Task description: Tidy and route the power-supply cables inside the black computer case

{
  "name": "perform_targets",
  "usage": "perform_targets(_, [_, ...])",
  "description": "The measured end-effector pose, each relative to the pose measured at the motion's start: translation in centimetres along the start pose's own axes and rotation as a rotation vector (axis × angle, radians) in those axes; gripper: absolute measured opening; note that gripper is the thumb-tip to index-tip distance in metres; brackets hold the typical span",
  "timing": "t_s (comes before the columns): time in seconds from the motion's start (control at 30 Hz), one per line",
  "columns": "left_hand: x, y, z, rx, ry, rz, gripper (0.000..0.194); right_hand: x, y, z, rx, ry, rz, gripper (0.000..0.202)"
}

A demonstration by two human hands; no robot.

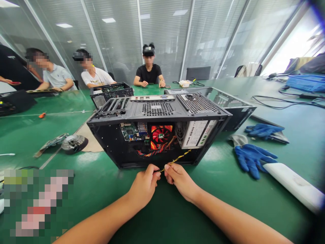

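Both hands are meeting in front of an open black computer case (157, 135) lying on a green table (101, 189). Left hand (144, 185) and right hand (179, 179) are each pinching a twisted yellow-and-black cable (177, 158) running out of the case toward them.

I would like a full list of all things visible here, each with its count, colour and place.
computer case: one, black, open side toward the camera, table centre
graphics card fan: one, red, inside the case
braided cable: one, yellow and black, leading out of the case to both hands
second case: one, black, behind on the left
gloves: two, blue, right of the case
cooler fan: one, grey, left of the case
table: one, green
seated people: three, far side
left hand: pinches the cable end
right hand: pinches the cable beside it
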State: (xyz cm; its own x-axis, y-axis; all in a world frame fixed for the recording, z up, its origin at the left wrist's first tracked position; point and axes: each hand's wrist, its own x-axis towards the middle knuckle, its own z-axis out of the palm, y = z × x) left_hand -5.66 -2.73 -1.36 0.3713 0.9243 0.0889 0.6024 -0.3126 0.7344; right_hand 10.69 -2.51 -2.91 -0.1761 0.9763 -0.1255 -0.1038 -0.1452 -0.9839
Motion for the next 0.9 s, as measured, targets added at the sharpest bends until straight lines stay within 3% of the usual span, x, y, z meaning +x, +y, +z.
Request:
perform_targets(0.13, [0.17, 0.07, -0.25, -0.003, -0.003, 0.027, 0.023, -0.1, -0.16, 0.01, -0.049, 0.001, -0.007, 0.037])
perform_targets(0.33, [0.44, 0.34, -0.63, 0.101, 0.134, 0.191, 0.024, -0.1, -0.2, 0.04, -0.011, 0.009, -0.006, 0.038])
perform_targets(0.53, [0.37, 0.52, -0.66, 0.091, 0.1, 0.154, 0.03, -0.11, -0.28, 0.09, -0.047, 0.007, -0.023, 0.039])
perform_targets(0.9, [0.14, 0.48, -0.28, -0.058, 0.123, 0.133, 0.017, -0.09, -0.42, 0.19, -0.014, 0.01, -0.01, 0.041])
